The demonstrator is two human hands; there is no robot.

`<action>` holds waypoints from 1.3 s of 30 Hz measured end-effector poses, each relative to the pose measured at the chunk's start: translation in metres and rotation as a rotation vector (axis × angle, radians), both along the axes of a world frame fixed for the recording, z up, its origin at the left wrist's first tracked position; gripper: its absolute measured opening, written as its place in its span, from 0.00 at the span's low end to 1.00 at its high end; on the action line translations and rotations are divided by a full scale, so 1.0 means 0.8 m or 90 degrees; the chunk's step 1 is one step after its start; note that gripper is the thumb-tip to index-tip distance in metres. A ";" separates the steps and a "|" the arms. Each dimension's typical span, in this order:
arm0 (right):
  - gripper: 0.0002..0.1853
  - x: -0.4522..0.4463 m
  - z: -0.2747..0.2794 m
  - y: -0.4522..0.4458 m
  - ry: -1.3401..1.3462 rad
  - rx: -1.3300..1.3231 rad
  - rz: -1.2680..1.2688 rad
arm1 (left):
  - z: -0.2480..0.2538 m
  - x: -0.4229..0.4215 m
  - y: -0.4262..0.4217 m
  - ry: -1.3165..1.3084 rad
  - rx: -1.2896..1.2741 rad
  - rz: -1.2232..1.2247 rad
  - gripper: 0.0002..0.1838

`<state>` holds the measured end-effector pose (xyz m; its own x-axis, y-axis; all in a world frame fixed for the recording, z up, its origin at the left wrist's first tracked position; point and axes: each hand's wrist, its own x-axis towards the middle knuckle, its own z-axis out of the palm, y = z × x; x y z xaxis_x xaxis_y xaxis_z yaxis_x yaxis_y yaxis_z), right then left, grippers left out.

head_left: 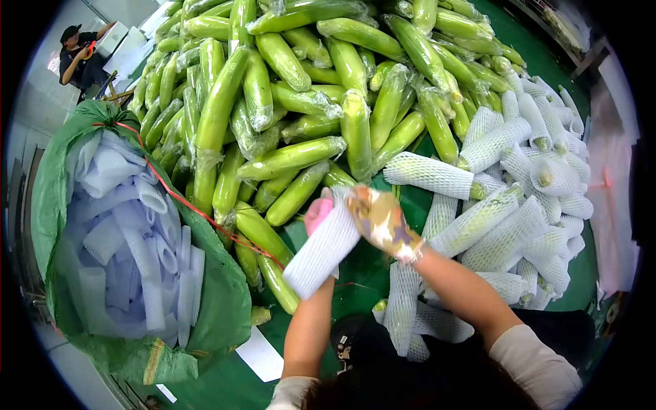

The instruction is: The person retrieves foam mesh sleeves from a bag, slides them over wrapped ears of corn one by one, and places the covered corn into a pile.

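A white foam net sleeve slants between my two hands in front of the pile. My left hand, pink at the fingers, is closed round its upper left side and partly hidden behind it. My right hand, in a patterned glove, has its fingers closed at the sleeve's upper right end. Whether anything is inside the sleeve I cannot tell. Just beyond my hands lies a big heap of long green gourd-like vegetables, wrapped in clear film.
On the left, a green woven sack holds many loose foam sleeves; a red string runs from it. Sleeved vegetables are piled at right. White paper lies on the green floor. Another person is at far left.
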<state>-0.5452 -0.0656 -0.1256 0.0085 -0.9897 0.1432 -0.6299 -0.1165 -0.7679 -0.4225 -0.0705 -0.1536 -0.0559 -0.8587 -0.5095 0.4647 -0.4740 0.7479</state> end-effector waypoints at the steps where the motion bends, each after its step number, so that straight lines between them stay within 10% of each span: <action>1: 0.09 -0.011 -0.017 -0.023 0.042 -0.035 0.025 | -0.010 0.000 -0.009 -0.097 -0.039 0.056 0.19; 4: 0.09 -0.026 -0.112 -0.051 0.085 0.032 0.036 | -0.119 -0.018 -0.039 -0.165 -0.073 0.222 0.17; 7: 0.10 -0.021 -0.171 -0.031 0.192 0.090 0.004 | -0.168 -0.031 -0.048 -0.236 -0.051 0.057 0.24; 10: 0.12 -0.024 -0.085 0.022 -0.020 0.141 0.004 | -0.080 -0.015 0.000 -0.282 -0.169 -0.206 0.23; 17: 0.08 -0.004 0.059 0.039 -0.083 0.052 0.045 | 0.044 -0.003 0.065 0.256 0.036 -0.094 0.16; 20: 0.09 -0.011 0.027 -0.019 -0.004 -0.031 0.077 | 0.044 0.009 0.050 0.083 -0.105 -0.094 0.13; 21: 0.12 -0.008 0.013 -0.034 -0.015 0.014 0.047 | 0.037 0.014 0.044 -0.295 -0.326 -0.179 0.12; 23: 0.09 -0.006 -0.059 -0.060 -1.045 0.298 -0.035 | 0.029 0.008 0.021 -0.770 -0.522 -0.130 0.10; 26: 0.09 -0.025 -0.080 -0.099 -0.701 0.105 0.009 | 0.012 -0.027 -0.023 0.048 -0.130 0.230 0.11; 31: 0.15 -0.037 -0.143 -0.119 -0.516 0.035 -0.156 | -0.035 -0.054 -0.079 0.058 -0.115 0.349 0.15; 34: 0.11 -0.067 -0.223 -0.097 -0.738 -0.065 -0.082 | -0.096 -0.050 -0.096 -0.395 -0.199 0.183 0.14; 39: 0.26 -0.074 -0.124 -0.064 -0.789 0.353 -0.109 | -0.130 -0.058 -0.088 -0.429 -0.249 0.138 0.11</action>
<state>-0.6047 -0.1171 -0.2249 0.0386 -0.8952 -0.4440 0.5230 0.3967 -0.7544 -0.4685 -0.1405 -0.2573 0.3446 -0.9381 -0.0350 -0.0941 -0.0716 0.9930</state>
